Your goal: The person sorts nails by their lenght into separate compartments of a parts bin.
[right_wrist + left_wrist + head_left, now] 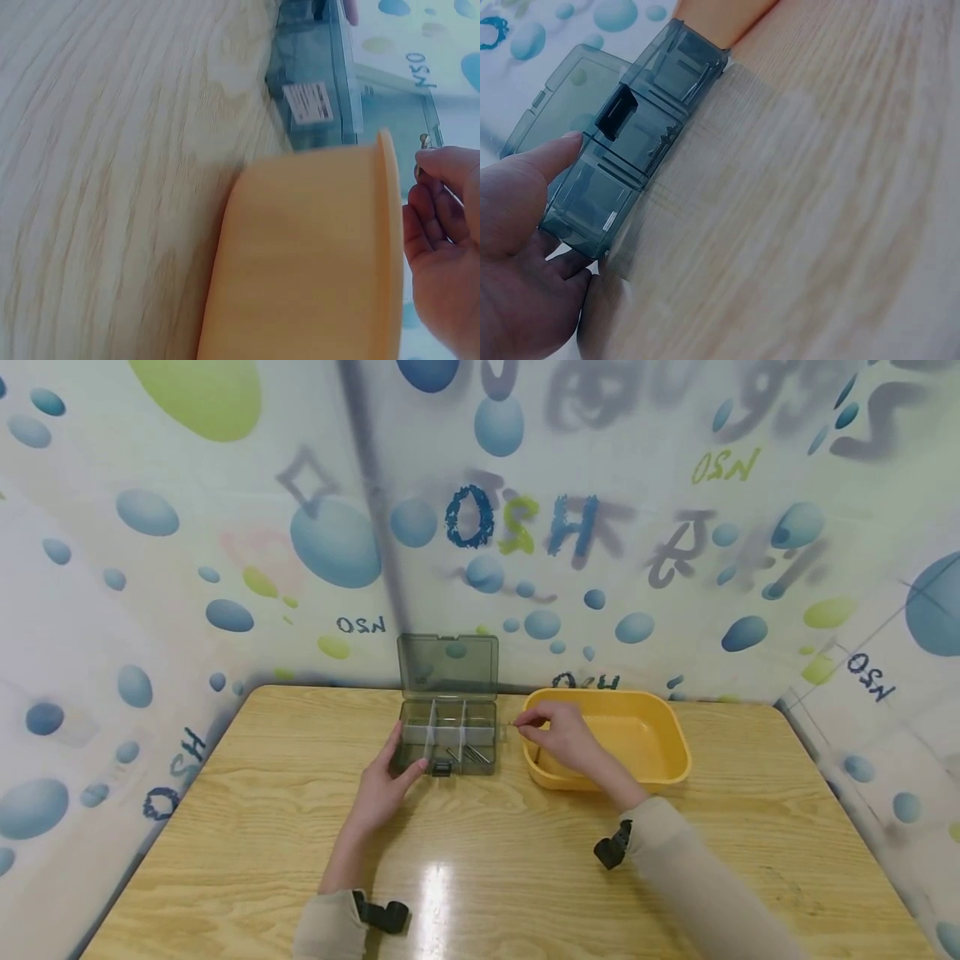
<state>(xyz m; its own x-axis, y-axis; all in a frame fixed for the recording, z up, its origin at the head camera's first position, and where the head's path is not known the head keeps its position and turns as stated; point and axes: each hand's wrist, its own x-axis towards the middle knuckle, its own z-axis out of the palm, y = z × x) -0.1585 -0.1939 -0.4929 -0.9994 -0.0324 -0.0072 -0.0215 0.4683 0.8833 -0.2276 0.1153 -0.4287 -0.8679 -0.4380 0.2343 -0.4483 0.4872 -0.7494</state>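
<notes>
A translucent grey-green compartment box [474, 769] stands on the table with its lid [450, 665] raised at the back. My left hand [381, 789] holds its front left corner, thumb on the front side near the black latch [442, 767] and fingers along the left side. Several metal screws [476, 753] lie in the front compartments; their threads show through the wall in the left wrist view. Over the left rim of a yellow tub [678, 727], my right hand [558, 735] pinches a small metal piece [424, 140], seemingly a screw, between thumb and fingertips.
The yellow tub stands right of the box, a narrow gap between them. A small dark item [537, 755] lies by its left inner wall. Close behind both rises a patterned wall [300, 635]. The wooden table [480, 852] extends toward me.
</notes>
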